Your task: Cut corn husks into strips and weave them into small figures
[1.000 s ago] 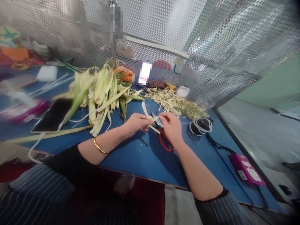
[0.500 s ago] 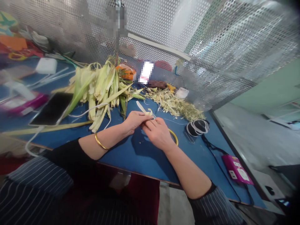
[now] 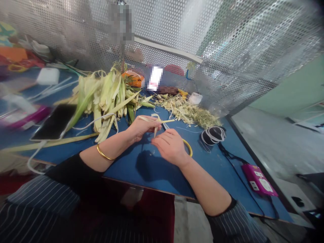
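Observation:
Pale husk strips [image 3: 167,120] are pinched between the thumb and fingers of my left hand [image 3: 141,129], above the blue table. Several strip ends stick out to the right, left and downward. Close by on the right, my right hand [image 3: 170,147] is closed with its fingers curled, back up. A dark and pale thin tool, perhaps scissors [image 3: 165,126], shows between the hands and seems to be in its fingers. A yellow ring-shaped handle [image 3: 187,147] shows beside my right wrist. A pile of corn husks [image 3: 108,92] lies behind my left hand.
Shredded husk scraps [image 3: 188,111] lie at the back near the mesh panel [image 3: 162,52]. A black spool [image 3: 213,135] with white cord and a magenta box [image 3: 260,180] are on the right. A phone [image 3: 54,122] with a white cable lies left. A lit screen [image 3: 155,78] stands behind.
My hands have moved slightly apart, my left one a little left and up. More of the pale strips now shows, spread out between the hands. The view has shifted slightly.

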Demonstrator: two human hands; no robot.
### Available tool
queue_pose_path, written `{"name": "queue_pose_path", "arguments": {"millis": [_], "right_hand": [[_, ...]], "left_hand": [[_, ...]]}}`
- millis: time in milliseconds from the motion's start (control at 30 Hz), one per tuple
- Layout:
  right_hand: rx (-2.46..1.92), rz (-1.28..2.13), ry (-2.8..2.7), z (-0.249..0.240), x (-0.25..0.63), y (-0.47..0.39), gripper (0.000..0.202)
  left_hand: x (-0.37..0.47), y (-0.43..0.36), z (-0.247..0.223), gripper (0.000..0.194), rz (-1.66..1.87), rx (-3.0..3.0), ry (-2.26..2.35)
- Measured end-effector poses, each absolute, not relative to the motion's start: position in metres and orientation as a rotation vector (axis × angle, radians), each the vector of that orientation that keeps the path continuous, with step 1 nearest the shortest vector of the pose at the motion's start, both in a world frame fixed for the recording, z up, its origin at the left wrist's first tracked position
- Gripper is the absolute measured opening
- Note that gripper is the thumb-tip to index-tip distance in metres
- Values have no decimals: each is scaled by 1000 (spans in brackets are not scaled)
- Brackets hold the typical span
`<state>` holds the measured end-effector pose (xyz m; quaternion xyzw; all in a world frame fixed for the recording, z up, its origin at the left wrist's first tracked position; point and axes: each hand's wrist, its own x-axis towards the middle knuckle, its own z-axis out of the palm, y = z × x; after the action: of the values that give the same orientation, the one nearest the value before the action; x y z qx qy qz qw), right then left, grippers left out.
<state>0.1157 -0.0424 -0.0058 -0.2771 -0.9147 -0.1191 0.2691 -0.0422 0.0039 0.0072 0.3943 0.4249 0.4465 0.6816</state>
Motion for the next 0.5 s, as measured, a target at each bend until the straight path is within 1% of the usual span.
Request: {"name": "queue_pose_path", "arguments": {"millis": [100, 167, 267, 333, 400, 500], "right_hand": [[-662, -252, -2476, -3, 114, -46, 14], [-705, -169, -2386, -1, 116, -46, 14], [-1017, -166, -2055, 2, 124, -40, 22], [-1234, -176, -1919, 2, 129, -33, 23], [-1336, -45, -1989, 0, 132, -26, 21], [-1386, 160, -2068, -4, 131, -22, 27]], "left_hand": [[-43, 4, 6, 15, 1022, 883, 951], [-43, 4, 5, 17, 1018, 950, 945], [-44, 3, 6, 20, 1011, 1064, 934], [-44, 3, 7, 23, 1018, 1104, 939], [-44, 3, 7, 22, 1015, 1129, 962], [-44, 5, 3, 19, 972, 1129, 978]]}}
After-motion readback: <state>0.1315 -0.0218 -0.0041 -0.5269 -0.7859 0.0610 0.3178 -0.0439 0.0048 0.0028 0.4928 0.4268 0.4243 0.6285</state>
